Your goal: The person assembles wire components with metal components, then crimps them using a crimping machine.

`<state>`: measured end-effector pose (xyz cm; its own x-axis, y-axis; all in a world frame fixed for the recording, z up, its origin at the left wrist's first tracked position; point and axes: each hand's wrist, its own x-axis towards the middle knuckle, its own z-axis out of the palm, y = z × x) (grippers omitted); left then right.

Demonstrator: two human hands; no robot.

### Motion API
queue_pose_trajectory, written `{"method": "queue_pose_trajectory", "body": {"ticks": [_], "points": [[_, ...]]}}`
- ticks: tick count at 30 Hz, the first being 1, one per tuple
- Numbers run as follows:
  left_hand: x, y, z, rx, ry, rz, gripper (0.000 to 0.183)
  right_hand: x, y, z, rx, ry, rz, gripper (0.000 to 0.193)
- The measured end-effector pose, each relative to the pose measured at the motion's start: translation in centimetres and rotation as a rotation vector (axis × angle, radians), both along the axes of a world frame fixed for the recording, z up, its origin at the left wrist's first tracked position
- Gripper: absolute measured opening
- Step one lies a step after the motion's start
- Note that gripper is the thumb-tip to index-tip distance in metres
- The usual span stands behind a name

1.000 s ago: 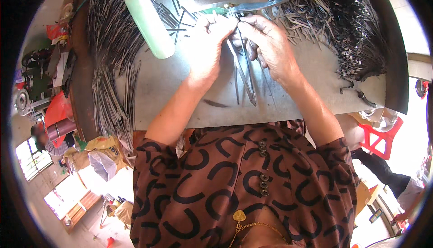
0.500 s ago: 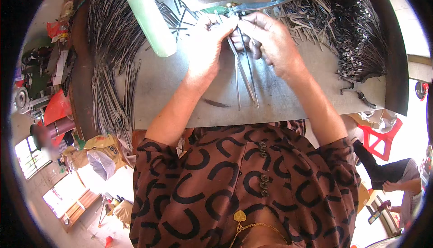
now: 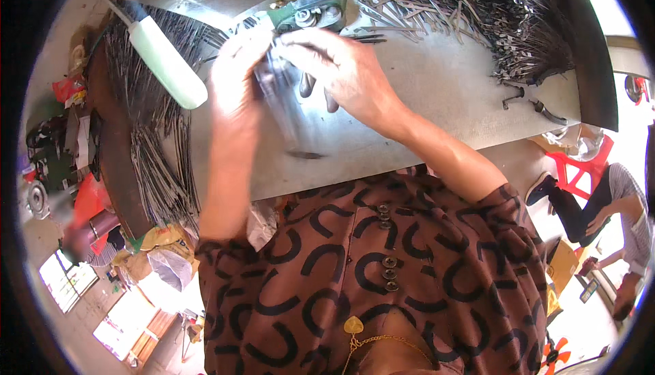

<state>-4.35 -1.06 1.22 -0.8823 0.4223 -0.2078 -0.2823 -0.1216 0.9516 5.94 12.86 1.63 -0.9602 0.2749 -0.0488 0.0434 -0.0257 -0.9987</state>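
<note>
Red stool point(image 3: 599, 160), seated co-worker point(image 3: 633, 232) and orange fan point(image 3: 555, 354) are seen at right, tan sack point(image 3: 164, 238) and window point(image 3: 66, 283) at left.

The grey tabletop point(image 3: 423, 95) bears dark strips point(image 3: 164, 163) heaped at left, more strips point(image 3: 525, 34) near a dark-handled tool point(image 3: 548, 113) at right

View has tilted & swung vs. 1 s ago: tabletop point(image 3: 423, 105) now sits further L, near edge slanting more. L hand point(image 3: 235, 68) & R hand point(image 3: 338, 68) show further L too; L forearm stands more upright. Strips point(image 3: 278, 102) btwn them, sharp before, now blurred, swung L; lower ends now approx. above dark scrap point(image 3: 304, 154), prev. L of them. Green machine part point(image 3: 281, 15) w/ round metal knobs point(image 3: 304, 17) now uncovered, just far of R hand. Far more of seated co-worker point(image 3: 634, 228) visible at R, incl. shoe point(image 3: 540, 188).
</note>
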Motion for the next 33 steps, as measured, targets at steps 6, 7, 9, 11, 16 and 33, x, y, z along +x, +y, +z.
{"method": "queue_pose_trajectory", "body": {"ticks": [6, 7, 9, 11, 16, 33], "points": [[-2.0, -11.8, 3.4, -0.841, 0.552, 0.23, 0.041, 2.9, 6.4, -2.6, 0.867, 0.129, -0.208, 0.016], [-1.4, -11.4, 3.5, -0.823, 0.537, 0.219, 0.044, 2.9, 7.1, -2.7, 1.096, 0.081, -0.2, 0.014], [-1.8, -12.0, 1.6, -0.737, 0.548, 0.111, 0.042, 2.6, 7.6, -3.3, 1.322, 0.033, -0.186, 0.013], [0.5, -7.4, 0.3, -0.697, 0.606, -0.036, 0.024, 2.4, 7.7, -4.1, 1.413, -0.06, -0.175, 0.013], [2.9, -1.8, -1.9, -0.711, 1.254, -0.273, 0.019, 3.6, 7.8, -3.9, 1.304, -0.023, -0.229, 0.007], [2.4, -3.1, -2.7, -0.888, 1.321, -0.218, 0.028, 6.6, 7.5, -2.0, -0.105, -0.063, -0.289, 0.023]]}}
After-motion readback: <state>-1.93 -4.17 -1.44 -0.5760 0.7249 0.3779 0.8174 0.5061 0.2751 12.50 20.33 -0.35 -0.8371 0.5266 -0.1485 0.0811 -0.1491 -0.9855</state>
